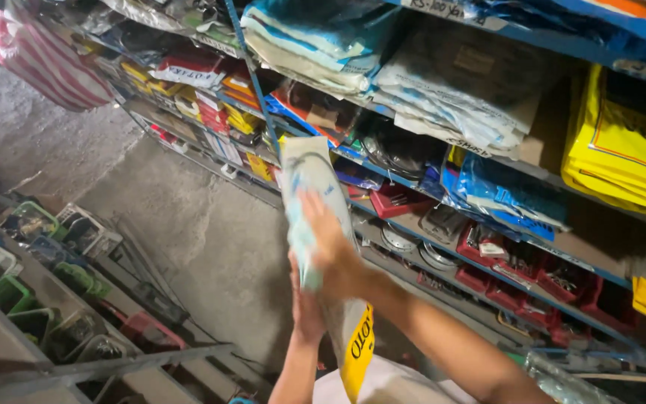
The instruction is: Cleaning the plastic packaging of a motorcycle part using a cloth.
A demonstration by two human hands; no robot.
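I have a long clear plastic packet (309, 196) held up in the middle of the frame, between both my hands. It looks like a bagged cable or thin coiled part, with a pale blue backing and a yellow label end hanging low near the bottom centre. My right hand (330, 243) lies flat across the front of the packet, fingers spread and pressed on the plastic. My left hand (305, 299) comes up from below and backs it from the other side, so the grip is a two-palmed clamp on the packet rather than a curled fist (how far the left fingers wrap round, I cannot tell, since the packet hides them).

The packet's top end rises in front of the blue metal shelving (443, 217) that fills the right and upper part of the frame, about level with a shelf stocked with similar bagged parts and red trays (487, 251). To the lower left a second rack holds green and blue bins (9, 292), well apart from my hands.

I judge this as the handling step with the packet off the shelf and in the air. Any next move calls for keeping the floppy packet straight and its loose label end clear of the shelf edges.
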